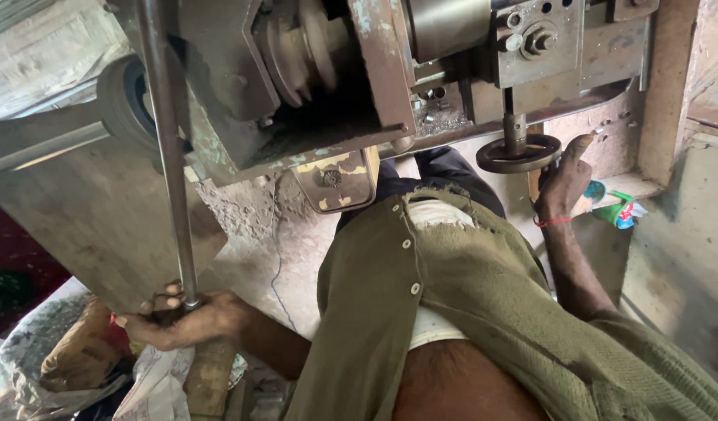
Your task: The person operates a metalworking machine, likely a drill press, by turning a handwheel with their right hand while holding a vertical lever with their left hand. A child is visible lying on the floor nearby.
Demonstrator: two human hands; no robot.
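Observation:
My left hand (179,318) is closed around the lower end of a long steel rod (168,148), just above its wooden handle (210,378). The rod runs up past the front of a worn grey-green machine (242,86) with a stepped belt pulley (304,47). My right hand (565,181), with a red thread on the wrist, grips the right rim of a small black handwheel (519,153) hanging under the machine; one finger sticks upward. My olive shirt (468,296) fills the lower middle.
Sacks and crumpled bags (70,359) lie at the lower left. A thin cable (277,265) trails over the dusty floor. A green and blue packet (620,210) sits on a ledge at the right, by a wall. A flat metal panel (93,210) slopes at the left.

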